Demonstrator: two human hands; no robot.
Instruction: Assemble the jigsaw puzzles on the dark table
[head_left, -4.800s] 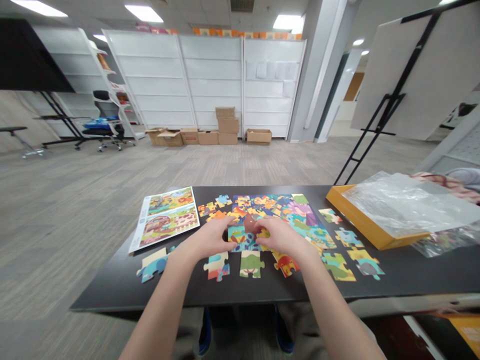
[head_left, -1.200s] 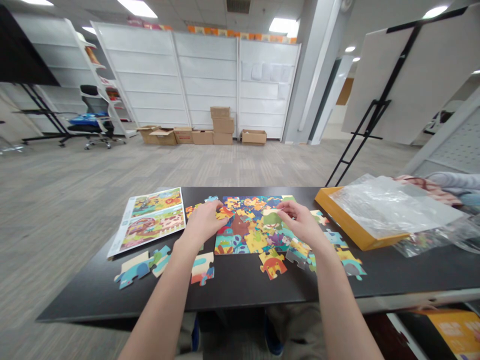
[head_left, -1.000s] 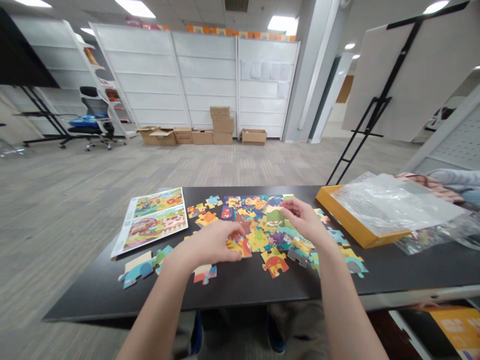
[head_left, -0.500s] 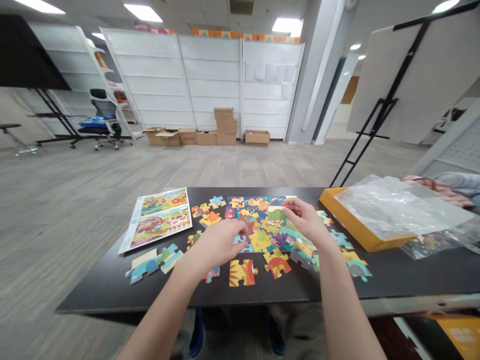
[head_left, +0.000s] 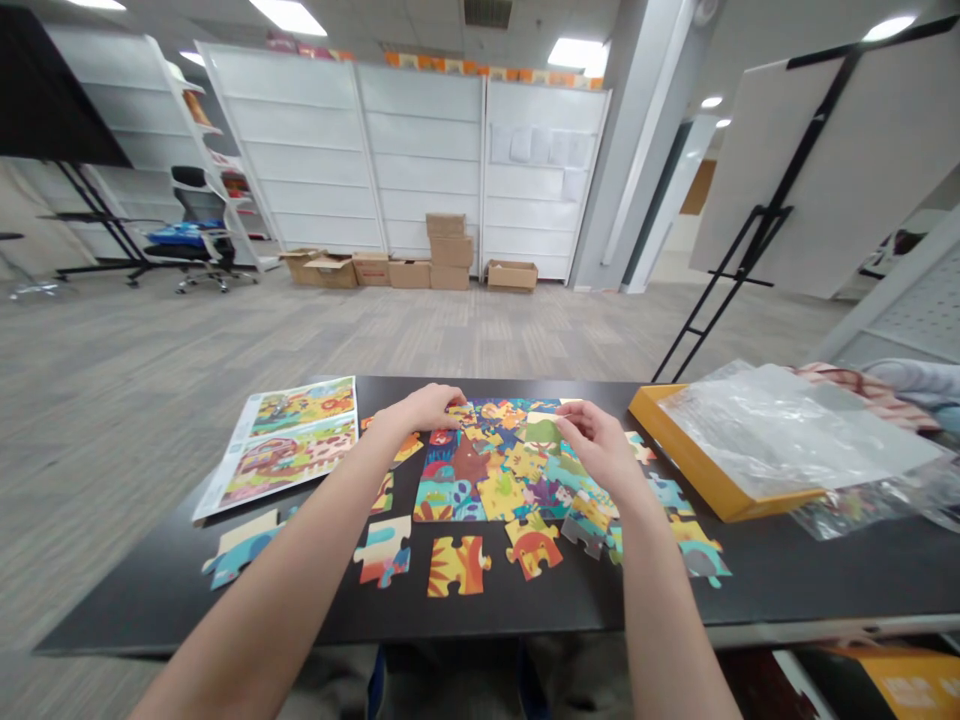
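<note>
My right hand pinches a cream-and-green jigsaw puzzle piece between thumb and fingers, above the right part of the pile. Farther left, my left hand reaches to the back left corner of the colourful puzzle picture, its fingers bent round a yellow puzzle piece. Several loose pieces lie heaped on that picture. In front of it are an orange-and-yellow piece, a piece with a red-orange animal and a cream-and-red piece. My left forearm partly covers a blue piece.
A picture sheet lies at the left of the black table. On the right stands a yellow box lid with clear plastic bags in it. More pieces lie between my right forearm and the lid.
My left hand has moved away and to the left, from over the front of the pile to its back left corner. My right hand still holds its piece. The view has shifted slightly.
</note>
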